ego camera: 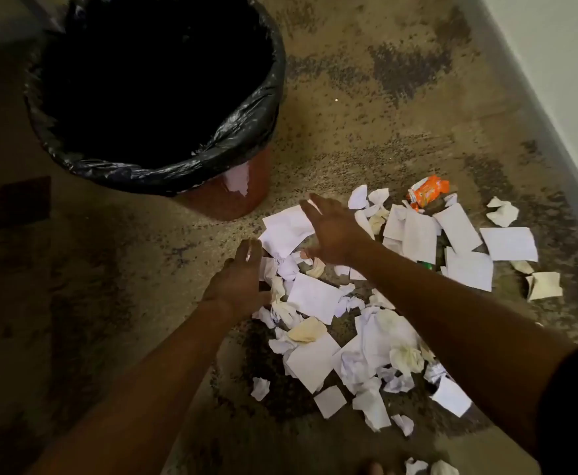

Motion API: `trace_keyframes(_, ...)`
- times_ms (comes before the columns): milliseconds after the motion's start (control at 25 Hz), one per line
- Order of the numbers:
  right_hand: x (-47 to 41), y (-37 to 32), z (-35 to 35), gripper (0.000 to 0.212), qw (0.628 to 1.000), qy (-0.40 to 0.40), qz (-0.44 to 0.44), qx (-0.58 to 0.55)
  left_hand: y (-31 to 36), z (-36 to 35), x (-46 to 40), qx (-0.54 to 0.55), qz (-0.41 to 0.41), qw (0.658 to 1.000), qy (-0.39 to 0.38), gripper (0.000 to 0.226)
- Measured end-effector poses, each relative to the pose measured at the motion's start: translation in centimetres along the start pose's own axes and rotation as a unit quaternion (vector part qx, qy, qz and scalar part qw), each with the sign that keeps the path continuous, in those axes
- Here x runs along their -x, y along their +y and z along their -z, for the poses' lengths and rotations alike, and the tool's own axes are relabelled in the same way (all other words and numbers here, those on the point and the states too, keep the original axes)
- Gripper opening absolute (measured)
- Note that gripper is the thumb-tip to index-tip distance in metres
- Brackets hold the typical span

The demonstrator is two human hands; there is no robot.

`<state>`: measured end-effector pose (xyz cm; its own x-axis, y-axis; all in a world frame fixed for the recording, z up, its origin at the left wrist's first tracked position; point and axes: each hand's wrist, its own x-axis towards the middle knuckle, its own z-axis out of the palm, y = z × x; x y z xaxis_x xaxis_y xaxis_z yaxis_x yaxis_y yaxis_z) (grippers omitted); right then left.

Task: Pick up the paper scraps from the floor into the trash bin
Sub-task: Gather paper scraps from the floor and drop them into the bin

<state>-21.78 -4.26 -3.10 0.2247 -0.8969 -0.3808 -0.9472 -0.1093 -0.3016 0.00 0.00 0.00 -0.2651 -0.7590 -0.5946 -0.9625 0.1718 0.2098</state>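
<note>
White and cream paper scraps [315,296], some flat and some crumpled, lie scattered in a loose heap on the speckled floor [366,114], near and right of the upright red trash bin [225,197] lined with a black bag.

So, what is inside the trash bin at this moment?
The trash bin is lined with a black bag folded over its rim. One small white scrap shows at the near inner edge. The rest of the inside is too dark to see.
</note>
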Motion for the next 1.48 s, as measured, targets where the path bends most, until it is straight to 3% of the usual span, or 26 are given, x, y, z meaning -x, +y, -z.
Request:
trace_keyframes(240, -2.7, -1.7, -1.3, 0.118, 0.991, -0.093, 0.03, 0.086, -1.7, -1.7, -1.6, -0.025, -0.001, 0.998, -0.051, 0.121)
trace_keyframes(480, 0.0, -2.5, -2.2, 0.1, 0.987, -0.088, 0.066, 0.114, 0.5, -2.8, -1.4, 0.074, 0.017, 0.997, 0.002, 0.112)
trace_keyframes(640, 3.2, -3.1, -3.6, 0.072, 0.986, -0.029, 0.076, 0.143, 2.6, -3.8, -1.1, 0.103, 0.054, 0.992, 0.044, 0.098)
trace_keyframes(800, 4.7, -3.2, -4.5, 0.047, 0.991, 0.007, 0.08, 0.104, 3.3, -4.5, -0.9, 0.103, 0.03, 0.991, 0.076, 0.058)
trace_keyframes(1040, 4.2, -2.9, -4.1, 0.034, 0.998, 0.022, 0.047, 0.02, 3.4, -3.1, -1.3, 0.111, 0.006, 0.983, 0.149, 0.021)
trace_keyframes(1320, 5.8, -2.6, 3.1, 0.013, 0.99, 0.106, 0.03, -0.083, 5.5, 3.7, -0.2, 0.198, -0.03, 0.958, 0.208, 0.025)
trace_keyframes(1480, 8.4, -2.7, 10.3, 0.018, 0.983, 0.162, 0.039, -0.076, 7.8, 8.4, 2.5, 0.222, -0.063, 0.938, 0.259, 0.027)
